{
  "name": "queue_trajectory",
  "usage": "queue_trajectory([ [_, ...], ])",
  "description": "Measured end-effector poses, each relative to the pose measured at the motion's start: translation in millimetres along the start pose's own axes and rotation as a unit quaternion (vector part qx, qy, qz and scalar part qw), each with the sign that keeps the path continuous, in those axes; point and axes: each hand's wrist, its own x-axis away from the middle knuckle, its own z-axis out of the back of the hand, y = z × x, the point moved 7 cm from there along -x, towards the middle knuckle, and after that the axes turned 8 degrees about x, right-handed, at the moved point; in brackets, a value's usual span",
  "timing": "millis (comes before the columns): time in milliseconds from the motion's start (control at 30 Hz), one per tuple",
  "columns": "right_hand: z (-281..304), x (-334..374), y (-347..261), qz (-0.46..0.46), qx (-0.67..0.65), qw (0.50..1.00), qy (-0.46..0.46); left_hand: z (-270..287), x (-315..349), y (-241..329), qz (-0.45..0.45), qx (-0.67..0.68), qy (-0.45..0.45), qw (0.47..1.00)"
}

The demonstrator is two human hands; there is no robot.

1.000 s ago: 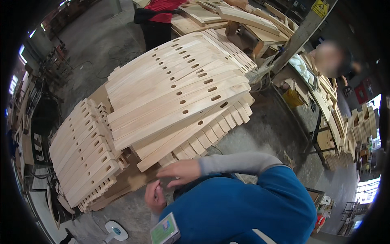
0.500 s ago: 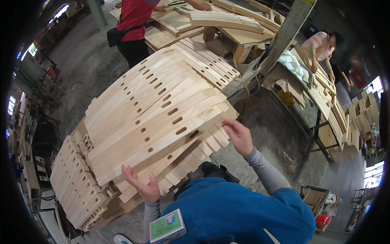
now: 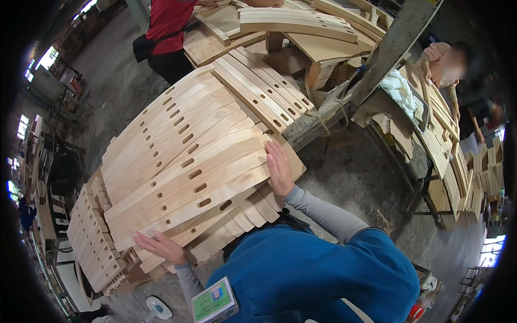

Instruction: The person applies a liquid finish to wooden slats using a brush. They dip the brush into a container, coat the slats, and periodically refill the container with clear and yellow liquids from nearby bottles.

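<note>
A broad stack of curved wooden slats (image 3: pixel 183 161), each pierced with slots, was seen filling the middle of the view, its long axis running from near left to far right. It lay directly ahead of the hands, on a support that could not be made out beneath it. A second, lower stack of slats (image 3: pixel 91 237) was set just beside it at the near left. The right hand (image 3: pixel 279 169) was laid flat and open against the right-hand ends of the top slats, fingers spread, nothing clamped. The left hand (image 3: pixel 160 247) was pressed, likewise open, on the near lower edge of the stack; the hands were held well apart, and both touched the wood. The underside of the stack was hidden, and the near ends were partly cut off by the blue-clad shoulders (image 3: pixel 307 274).
</note>
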Motion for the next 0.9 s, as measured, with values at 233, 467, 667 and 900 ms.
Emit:
queue_trajectory([
  [233, 3.7, -1.4, -4.9, 0.004, -0.046, 0.999, 0.027, -2.3, -0.7, 14.1, -0.059, -0.009, 0.008, 0.998],
  [467, 3.9, -0.1, -5.1, 0.017, -0.061, 0.998, -0.006, -6.5, 1.0, 15.6, -0.07, -0.038, -0.04, 0.996],
  [667, 3.9, -4.0, -5.5, 0.021, 0.013, 1.0, -0.016, -17.5, -4.1, 16.0, -0.108, -0.069, -0.065, 0.99],
  [900, 11.8, -22.1, -33.7, 0.069, -0.036, 0.996, -0.037, -15.4, -12.0, 26.9, -0.086, -0.068, -0.077, 0.991],
])
